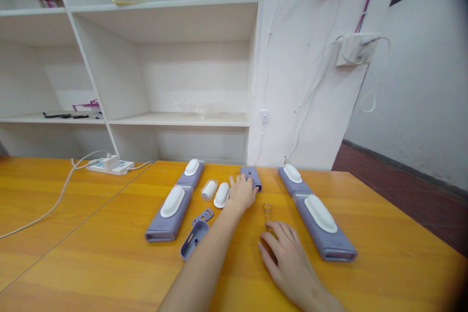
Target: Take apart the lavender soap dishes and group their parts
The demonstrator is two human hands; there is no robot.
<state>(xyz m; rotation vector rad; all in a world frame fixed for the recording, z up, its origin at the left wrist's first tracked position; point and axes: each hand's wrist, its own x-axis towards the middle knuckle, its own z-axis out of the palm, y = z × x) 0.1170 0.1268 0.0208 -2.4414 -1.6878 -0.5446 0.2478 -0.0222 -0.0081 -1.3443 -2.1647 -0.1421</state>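
My left hand [242, 193] reaches far over the table with its fingers spread, at the near end of a purple plastic housing [251, 172]; its fingertips seem to touch it. To its left lie a white ribbed oval part [221, 196] and a clear-and-white capsule-shaped part [209, 189]. My right hand [287, 256] rests lower on the table, fingers loosely bent and thumb apart. Its fingertips are beside a thin metal coil spring [268, 210]. Left of my left forearm are a hollow purple shell [195, 240] and a flat purple plate with holes [203, 216].
Purple pieces with white oval tops stand in two rows, one left [164, 224] and one right [331, 239]. A power strip [111, 165] with a white cable lies at the back left. White shelving [183, 119] and a wall with cables rise behind the table.
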